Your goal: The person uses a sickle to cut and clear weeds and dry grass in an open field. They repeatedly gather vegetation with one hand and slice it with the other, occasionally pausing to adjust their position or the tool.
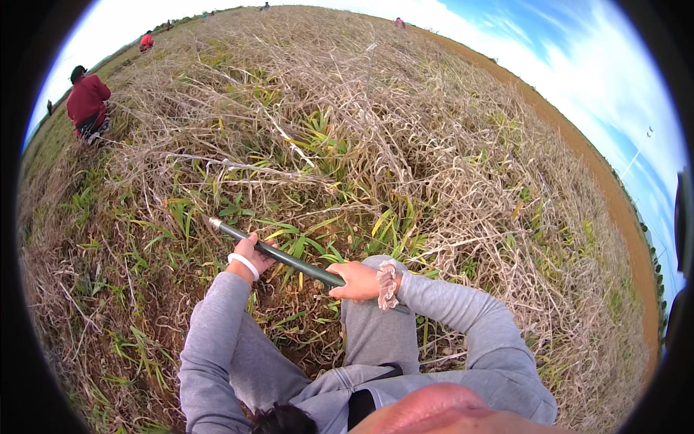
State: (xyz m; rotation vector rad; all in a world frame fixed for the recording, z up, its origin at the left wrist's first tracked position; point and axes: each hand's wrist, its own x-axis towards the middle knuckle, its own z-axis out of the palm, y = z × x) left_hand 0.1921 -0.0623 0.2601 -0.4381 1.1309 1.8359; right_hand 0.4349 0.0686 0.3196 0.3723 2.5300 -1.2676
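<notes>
A dark green rod-like tool handle (298, 264) slants across in front of my knees. Its far left end is pale, and whatever may extend beyond that end is hard to make out among the stalks. My left hand (254, 257), with a white band at the wrist, grips it near the pale end. Further down, my right hand (356, 280) is closed round the handle above my knee; a ruffled pink scrunchie (387, 285) circles that wrist. The lower end of the handle passes behind my right wrist. Green leafy plants (297, 244) grow from the soil just beyond and under the handle.
Dry, tangled grass (461, 179) spreads ahead and to the right. Stiff pale stalks (233, 164) lie across it. A person in dark red (88, 103) crouches at the left, another in bright red (146, 41) farther off. A brown dirt strip (602, 184) runs along the right.
</notes>
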